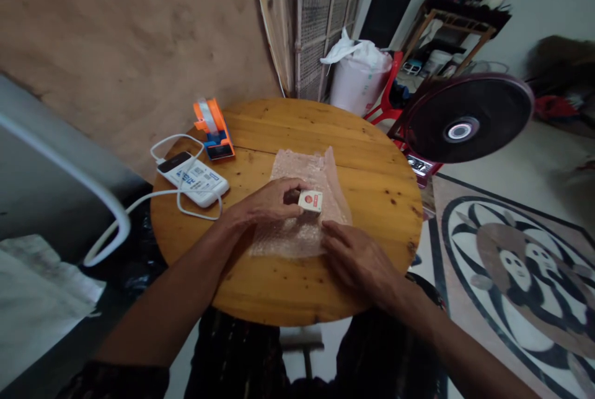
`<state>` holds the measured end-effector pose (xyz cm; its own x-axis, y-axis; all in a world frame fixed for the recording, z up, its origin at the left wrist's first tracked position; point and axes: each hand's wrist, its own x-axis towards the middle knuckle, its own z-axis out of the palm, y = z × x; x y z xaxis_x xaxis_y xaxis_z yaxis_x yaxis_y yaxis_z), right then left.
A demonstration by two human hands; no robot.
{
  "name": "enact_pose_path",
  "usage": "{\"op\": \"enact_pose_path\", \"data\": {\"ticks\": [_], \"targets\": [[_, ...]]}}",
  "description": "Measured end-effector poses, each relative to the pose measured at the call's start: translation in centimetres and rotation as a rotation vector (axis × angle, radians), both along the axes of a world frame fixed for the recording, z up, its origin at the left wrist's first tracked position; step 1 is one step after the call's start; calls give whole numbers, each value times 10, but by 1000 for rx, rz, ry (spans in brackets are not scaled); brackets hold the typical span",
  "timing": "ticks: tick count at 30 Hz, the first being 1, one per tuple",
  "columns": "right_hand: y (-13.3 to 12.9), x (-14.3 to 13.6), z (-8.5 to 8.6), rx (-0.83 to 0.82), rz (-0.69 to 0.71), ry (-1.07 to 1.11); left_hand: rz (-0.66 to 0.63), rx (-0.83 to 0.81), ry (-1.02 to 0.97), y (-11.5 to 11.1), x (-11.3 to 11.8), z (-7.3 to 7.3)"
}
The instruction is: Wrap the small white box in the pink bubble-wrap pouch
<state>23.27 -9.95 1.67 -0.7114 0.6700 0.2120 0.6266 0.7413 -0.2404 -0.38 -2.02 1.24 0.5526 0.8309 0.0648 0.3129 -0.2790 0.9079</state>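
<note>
A small white box [310, 201] with red print stands over a sheet of pinkish bubble wrap [300, 166] on the round wooden table. From the left side, my left hand [276, 202] grips the box between thumb and fingers. My right hand [351, 250] rests at the lower right edge of the bubble wrap, close to the box but apart from it. Its fingers point toward the box and are loosely extended, with nothing visible in them. Part of the wrap lies hidden under both hands.
On the wooden table [376, 170] sit an orange tape dispenser [216, 129] and a white power bank [195, 179] with looping cables at the left. A dark round object [465, 117], perhaps a fan, stands beyond the right edge. Behind is a white sack [360, 77].
</note>
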Motion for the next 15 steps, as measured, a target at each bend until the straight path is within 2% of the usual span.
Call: {"op": "enact_pose_path", "data": {"ticks": [3,10,13,15], "targets": [[7,-4,3,8,-48,71,2,-7,-12,-2,1,4],[34,-8,20,-150,-205,294,20,-30,45,-7,-1,12],[45,-12,21,-232,-268,334,42,15,54,-2,-8,12],[51,-13,19,-287,-290,372,54,12,-14,-1,-14,14]]}}
